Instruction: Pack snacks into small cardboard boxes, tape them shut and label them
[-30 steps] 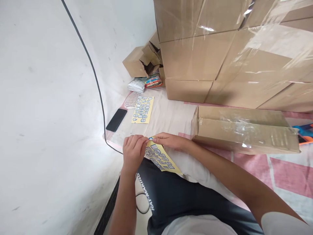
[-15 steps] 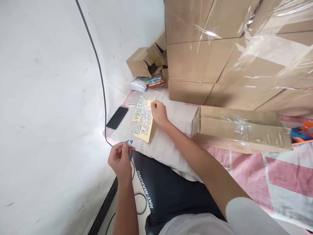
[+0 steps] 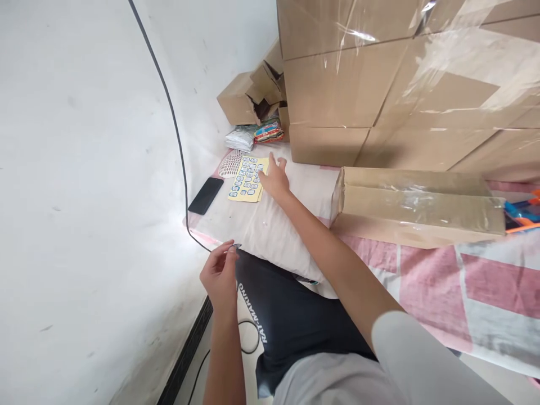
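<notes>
My left hand (image 3: pixel 220 274) is near my knee at the bed's edge, pinching a small sticker (image 3: pixel 234 246) between thumb and fingertips. My right hand (image 3: pixel 275 177) is stretched forward with its fingers spread, resting on the white pillow (image 3: pixel 270 225) right beside the yellow sticker sheets (image 3: pixel 248 179). The sheets lie flat and stacked on the pillow, covered with rows of small blue stickers.
A black phone (image 3: pixel 206 195) lies left of the sheets, a white mesh item (image 3: pixel 231 163) behind them. Wrapped cardboard boxes (image 3: pixel 379 84) are stacked at the back; a long box (image 3: pixel 417 205) lies on the pink-checked bedding. A black cable (image 3: pixel 169 112) runs down the white wall.
My left hand peeled a sticker off the sheet and drew back with it. My right hand carried the sheet forward, laid it on the other sheet and let go.
</notes>
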The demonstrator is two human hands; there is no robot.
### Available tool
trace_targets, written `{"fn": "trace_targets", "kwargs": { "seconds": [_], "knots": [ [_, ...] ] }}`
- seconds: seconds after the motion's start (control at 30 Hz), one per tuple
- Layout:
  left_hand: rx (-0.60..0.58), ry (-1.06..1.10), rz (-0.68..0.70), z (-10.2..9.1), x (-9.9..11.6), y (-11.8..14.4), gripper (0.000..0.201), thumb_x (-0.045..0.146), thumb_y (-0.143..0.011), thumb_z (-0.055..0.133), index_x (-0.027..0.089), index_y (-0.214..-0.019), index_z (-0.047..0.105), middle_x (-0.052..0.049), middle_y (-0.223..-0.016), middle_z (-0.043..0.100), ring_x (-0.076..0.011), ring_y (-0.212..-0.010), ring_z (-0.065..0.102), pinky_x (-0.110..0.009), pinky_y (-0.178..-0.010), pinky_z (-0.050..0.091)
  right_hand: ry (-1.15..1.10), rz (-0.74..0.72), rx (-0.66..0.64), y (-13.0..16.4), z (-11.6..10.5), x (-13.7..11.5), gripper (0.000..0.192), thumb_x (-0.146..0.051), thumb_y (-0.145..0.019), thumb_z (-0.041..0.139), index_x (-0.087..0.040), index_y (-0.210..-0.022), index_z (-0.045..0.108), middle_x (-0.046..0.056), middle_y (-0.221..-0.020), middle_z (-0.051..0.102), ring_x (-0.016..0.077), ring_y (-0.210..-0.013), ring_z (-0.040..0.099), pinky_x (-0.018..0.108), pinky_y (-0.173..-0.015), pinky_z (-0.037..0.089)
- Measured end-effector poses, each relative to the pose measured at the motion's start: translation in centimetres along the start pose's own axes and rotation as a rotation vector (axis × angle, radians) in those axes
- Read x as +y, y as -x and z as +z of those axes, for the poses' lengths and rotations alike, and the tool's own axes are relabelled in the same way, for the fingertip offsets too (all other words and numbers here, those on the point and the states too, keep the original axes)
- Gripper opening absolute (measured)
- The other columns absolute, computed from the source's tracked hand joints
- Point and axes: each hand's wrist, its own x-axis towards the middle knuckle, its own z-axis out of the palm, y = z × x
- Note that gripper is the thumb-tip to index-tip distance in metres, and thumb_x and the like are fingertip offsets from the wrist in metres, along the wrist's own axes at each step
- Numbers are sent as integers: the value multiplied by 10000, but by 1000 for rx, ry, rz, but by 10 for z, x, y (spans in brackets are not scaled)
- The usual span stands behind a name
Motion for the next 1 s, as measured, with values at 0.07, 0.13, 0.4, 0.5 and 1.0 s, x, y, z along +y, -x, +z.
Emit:
{"fn": "trace_targets", "kwargs": {
  "seconds": [0.07,0.13,0.4,0.5,1.0],
  "knots": [
    [-5,-26,-2,8,0,3,237,401,-795,798,190,-898,767,-33,-854,763,-135,-727,673,-240,-666,525,-44,-177,-179,43,-15,5,390,-288,-974,553,-183,-1337,648,137,-1374,600,254,-1143,652,376,-993,503],
    [-55,-35,-4,18,3,10,241,407,-794,800,192,-899,776,-24,-800,749,-147,-748,679,-246,-698,534,-117,-310,-425,95,-41,15,301,-355,-1000,529,-184,-1137,737,74,-1107,724,199,-955,668,323,-876,514],
    [-680,-141,169,62,24,92,87,335,-854,766,251,-843,786,-7,-703,719,-133,-580,603,-266,-559,488,-121,-114,-141,275,-155,95,118,-338,-947,665,-285,-1044,706,20,-900,719,151,-607,527,318,-591,459],
    [-853,-130,233,80,23,120,61,307,-872,751,260,-839,774,-4,-690,718,-138,-565,603,-276,-547,492,-19,-171,-93,294,-180,112,112,-341,-982,623,-292,-1035,708,38,-893,720,186,-685,606,351,-651,500],
    [-703,-489,1337,188,111,65,838,466,-754,870,320,-1505,527,-117,-1608,461,-421,-1519,357,-629,-1238,243,233,-473,32,215,-391,151,246,-193,-1018,451,-208,-966,691,46,-985,727,206,-951,685,329,-865,464]
  ]
}}
